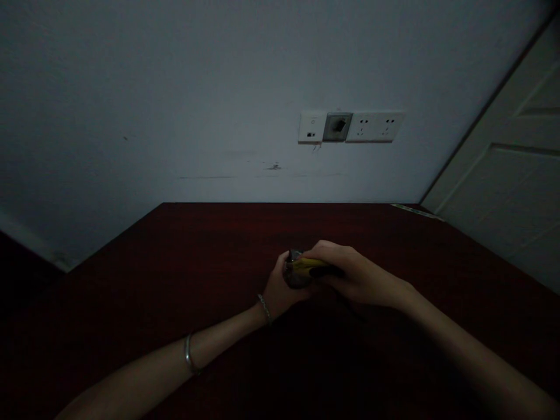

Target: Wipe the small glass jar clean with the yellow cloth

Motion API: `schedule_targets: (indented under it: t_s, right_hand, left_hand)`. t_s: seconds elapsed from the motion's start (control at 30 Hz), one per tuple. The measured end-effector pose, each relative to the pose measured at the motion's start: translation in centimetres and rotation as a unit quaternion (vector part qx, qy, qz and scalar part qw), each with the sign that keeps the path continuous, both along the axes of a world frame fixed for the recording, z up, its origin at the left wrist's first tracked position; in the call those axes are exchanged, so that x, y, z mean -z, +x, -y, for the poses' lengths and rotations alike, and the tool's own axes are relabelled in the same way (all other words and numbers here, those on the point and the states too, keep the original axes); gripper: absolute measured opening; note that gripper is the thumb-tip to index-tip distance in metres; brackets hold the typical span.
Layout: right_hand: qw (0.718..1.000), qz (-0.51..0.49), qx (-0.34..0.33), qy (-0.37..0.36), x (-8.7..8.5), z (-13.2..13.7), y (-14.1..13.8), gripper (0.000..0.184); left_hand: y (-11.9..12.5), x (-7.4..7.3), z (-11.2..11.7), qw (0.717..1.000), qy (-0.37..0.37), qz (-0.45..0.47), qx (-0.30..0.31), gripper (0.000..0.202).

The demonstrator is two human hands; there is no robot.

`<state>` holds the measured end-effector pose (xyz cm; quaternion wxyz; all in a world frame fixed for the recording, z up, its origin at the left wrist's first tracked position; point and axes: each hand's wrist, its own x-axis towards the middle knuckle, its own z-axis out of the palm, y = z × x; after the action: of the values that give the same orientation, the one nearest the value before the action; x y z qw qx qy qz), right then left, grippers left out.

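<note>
In dim light, both hands meet over the middle of the dark red table. My left hand is wrapped round a small, dark, roundish object with a shiny top; its kind is too dark to make out. My right hand grips a tool with a yellow and black handle. The tool's front end lies over the top of the roundish object, and I cannot tell whether they touch. My right fingers partly cover the tool, and the underside of the object is hidden by my left hand.
The dark red table reaches back to a pale wall with scuff marks. Wall sockets and a grey-framed outlet sit above it. A pale panelled door stands on the right, near a thin strip on the table.
</note>
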<state>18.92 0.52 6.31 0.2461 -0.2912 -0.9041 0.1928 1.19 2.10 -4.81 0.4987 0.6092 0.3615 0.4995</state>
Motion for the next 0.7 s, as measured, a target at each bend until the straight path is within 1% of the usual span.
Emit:
schedule_targets:
  t_s: [0.03,0.1,0.17,0.23,0.3,0.4,0.5,0.6,0.7]
  right_hand:
    - [1.0,-0.014,0.002,-0.015,-0.1,-0.3,0.3,0.034]
    - [0.999,-0.045,0.019,-0.023,-0.3,-0.9,1.0,0.03]
    - [0.996,-0.067,0.051,-0.007,-0.1,-1.6,1.6,0.03]
    - [0.995,-0.067,0.077,0.014,0.4,-2.1,1.8,0.033]
    - [0.995,-0.056,0.082,0.024,1.1,-2.2,1.6,0.037]
    - [0.997,-0.046,0.059,0.025,1.9,-1.9,0.7,0.045]
    - [0.997,-0.039,0.039,0.05,2.3,-1.4,-0.2,0.054]
    - [0.996,-0.02,0.012,0.09,2.2,-0.8,-0.9,0.059]
    - [0.994,-0.004,-0.02,0.106,1.7,-0.4,-1.1,0.06]
  left_hand:
    - [0.0,0.0,0.1,1.0,0.002,-0.004,0.007,0.079]
    - [-0.1,-0.1,0.2,1.0,0.005,-0.017,0.018,0.082]
    - [-0.1,-0.2,0.3,0.999,0.007,-0.034,0.016,0.082]
    - [-0.2,-0.3,0.3,0.999,0.006,-0.04,0.012,0.08]
    - [-0.1,-0.3,0.3,0.999,0.004,-0.032,0.006,0.078]
    - [0.0,-0.4,0.1,1.0,0.011,-0.017,-0.002,0.075]
    - [0.1,-0.5,0.0,1.0,0.023,-0.005,-0.004,0.073]
    - [0.2,-0.5,-0.2,1.0,0.022,-0.001,-0.021,0.072]
    - [0.1,-0.3,-0.4,0.999,0.013,-0.005,-0.037,0.075]
